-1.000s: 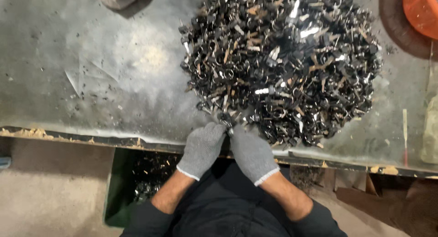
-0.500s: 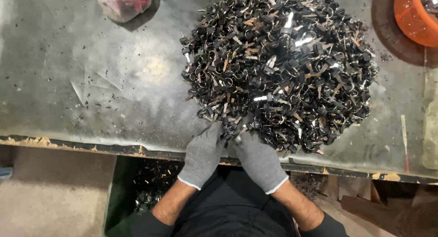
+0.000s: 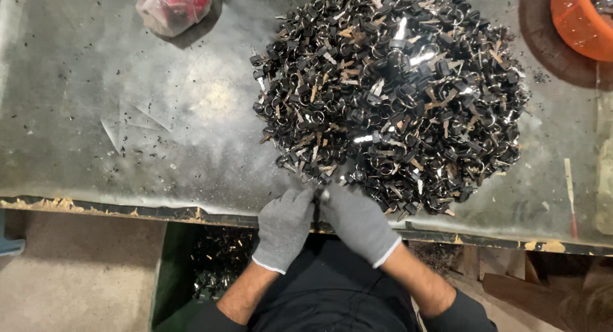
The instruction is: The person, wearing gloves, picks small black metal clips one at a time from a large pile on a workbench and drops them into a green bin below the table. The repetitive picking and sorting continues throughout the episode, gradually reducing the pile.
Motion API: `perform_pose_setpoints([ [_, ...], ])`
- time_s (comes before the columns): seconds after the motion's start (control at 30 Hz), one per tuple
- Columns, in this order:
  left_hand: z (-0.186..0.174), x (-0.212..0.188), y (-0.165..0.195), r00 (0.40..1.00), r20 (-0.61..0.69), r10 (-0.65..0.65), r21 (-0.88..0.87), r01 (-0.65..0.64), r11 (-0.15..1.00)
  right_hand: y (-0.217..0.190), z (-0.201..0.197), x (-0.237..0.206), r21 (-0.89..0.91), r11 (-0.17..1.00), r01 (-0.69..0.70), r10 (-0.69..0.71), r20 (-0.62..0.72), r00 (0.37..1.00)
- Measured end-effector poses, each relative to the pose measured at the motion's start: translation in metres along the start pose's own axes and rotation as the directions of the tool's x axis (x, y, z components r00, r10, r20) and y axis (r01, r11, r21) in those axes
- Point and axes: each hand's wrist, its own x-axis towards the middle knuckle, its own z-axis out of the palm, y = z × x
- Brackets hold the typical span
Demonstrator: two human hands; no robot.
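Two grey-gloved hands, left hand (image 3: 284, 226) and right hand (image 3: 357, 220), meet at bottom centre, fingers pinched shut on one small black-and-metal key-like piece (image 3: 317, 201), prob. pulling it apart. The large heap of same black pieces (image 3: 389, 96) lies just above. Green bin (image 3: 167, 268) below table edge holds more; orange tub (image 3: 578, 22) upper right.

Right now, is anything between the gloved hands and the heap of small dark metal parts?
Nothing visible. The left hand and right hand meet at the table edge, fingertips at the heap.
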Motion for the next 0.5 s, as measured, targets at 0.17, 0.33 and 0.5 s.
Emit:
perform_pose_setpoints([
  [0.17, -0.005, -0.002, 0.001, 0.998, 0.011, -0.066, -0.089, 0.067, 0.994, -0.001, 0.015, -0.02, -0.223, 0.959, 0.173, -0.213, -0.17, 0.962],
  [0.33, 0.0, -0.003, -0.003, 0.999, 0.022, -0.039, -0.132, 0.041, 0.99, -0.005, 0.02, -0.012, -0.208, 0.977, 0.04, -0.068, -0.129, 0.989],
  [0.5, 0.004, -0.005, -0.005, 1.0, 0.019, -0.018, -0.079, 0.02, 0.997, -0.003, 0.01, -0.006, -0.033, 0.994, 0.104, -0.104, 0.005, 0.995],
])
